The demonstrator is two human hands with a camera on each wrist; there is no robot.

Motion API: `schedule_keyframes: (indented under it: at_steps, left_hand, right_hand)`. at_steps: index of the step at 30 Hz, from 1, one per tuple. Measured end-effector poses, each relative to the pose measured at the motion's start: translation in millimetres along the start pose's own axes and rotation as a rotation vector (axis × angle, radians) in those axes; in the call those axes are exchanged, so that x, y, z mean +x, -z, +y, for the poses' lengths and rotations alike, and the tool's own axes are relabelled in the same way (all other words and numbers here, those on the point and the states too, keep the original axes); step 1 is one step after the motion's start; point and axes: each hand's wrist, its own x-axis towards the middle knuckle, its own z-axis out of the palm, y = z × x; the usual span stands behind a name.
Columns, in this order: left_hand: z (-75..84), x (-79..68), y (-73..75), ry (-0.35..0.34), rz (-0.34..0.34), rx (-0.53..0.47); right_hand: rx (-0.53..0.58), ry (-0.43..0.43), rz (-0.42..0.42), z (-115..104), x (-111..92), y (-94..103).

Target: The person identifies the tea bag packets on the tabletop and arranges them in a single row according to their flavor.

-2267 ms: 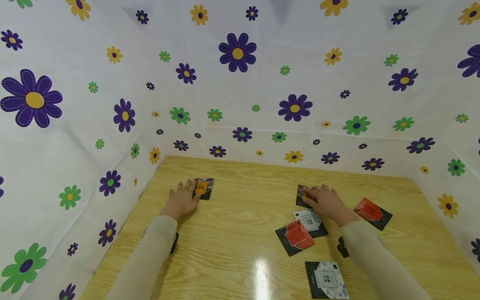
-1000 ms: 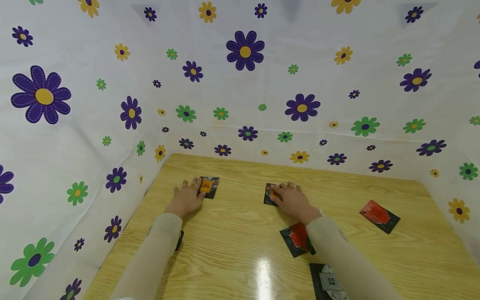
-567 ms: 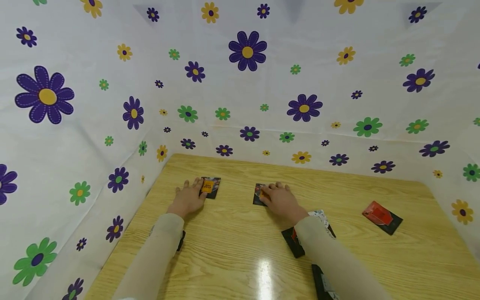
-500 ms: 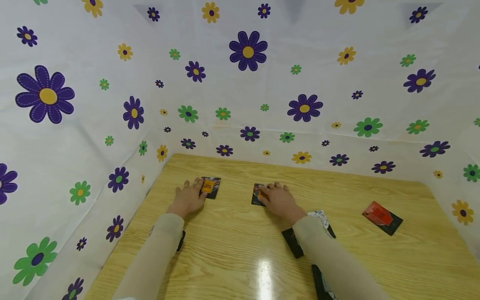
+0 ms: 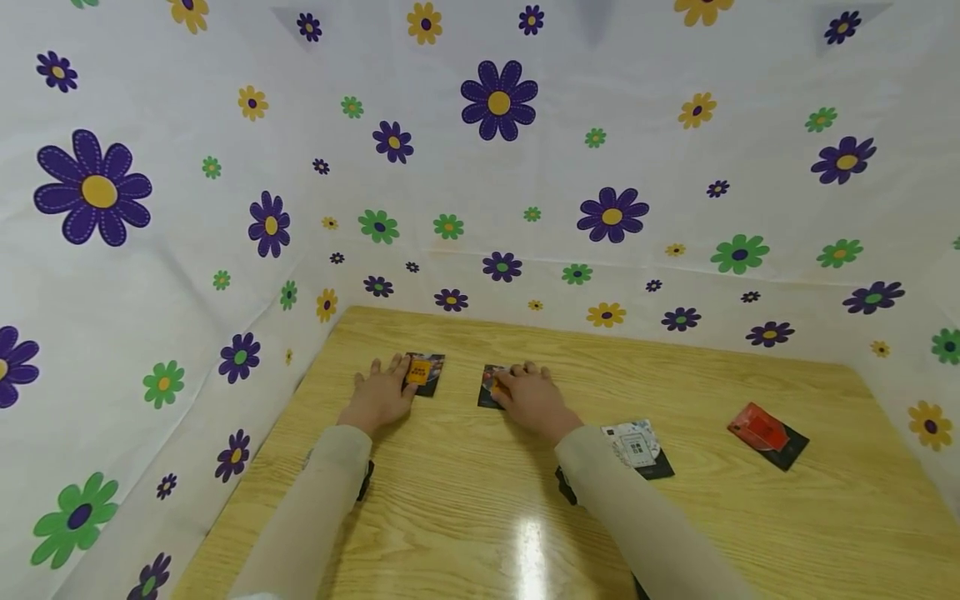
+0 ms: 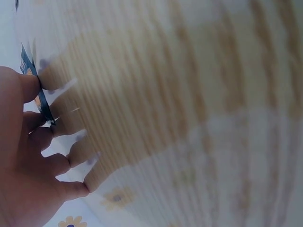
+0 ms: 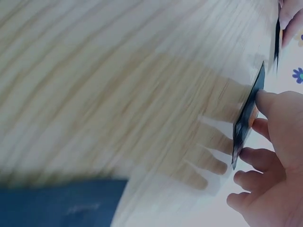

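Observation:
Two flat square packets, dark with orange labels, lie near the table's back edge. On the left packet, my left hand rests its fingertips and thumb at the left side, fingers spread and fairly straight. A short gap to the right, the other packet lies partly under my right hand. In the right wrist view, thumb and fingers touch that packet from above while it stays flat on the wood. The left wrist view shows the left hand with its packet edge-on.
A white-and-black packet lies beside the right sleeve. Further right is a red-and-black packet. A dark corner peeks out below the sleeve. Flowered white cloth walls the wooden table.
My right hand has slid its orange-labelled packet leftward, closer to the left one. The right sleeve now covers the red packet in the middle and uncovers the white one. The left hand stays put.

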Motion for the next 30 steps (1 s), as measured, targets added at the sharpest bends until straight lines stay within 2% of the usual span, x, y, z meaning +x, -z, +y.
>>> schedule_keyframes:
  at_steps: [9,21,30]
  left_hand:
    - [-3.0,-1.7,0.4,-0.002,0.007,-0.003]
    - [-3.4,1.1,-0.6,0.004,0.012,0.01]
    - [-0.1,-0.7,1.1,0.015,0.015,0.005]
  right_hand:
    - [0.029,0.001,0.036,-21,13,-7.5]
    - [0.002,-0.024,0.021,-36,27,-13.3]
    - [-0.022,-0.011,0.012,-52,36,-13.9]
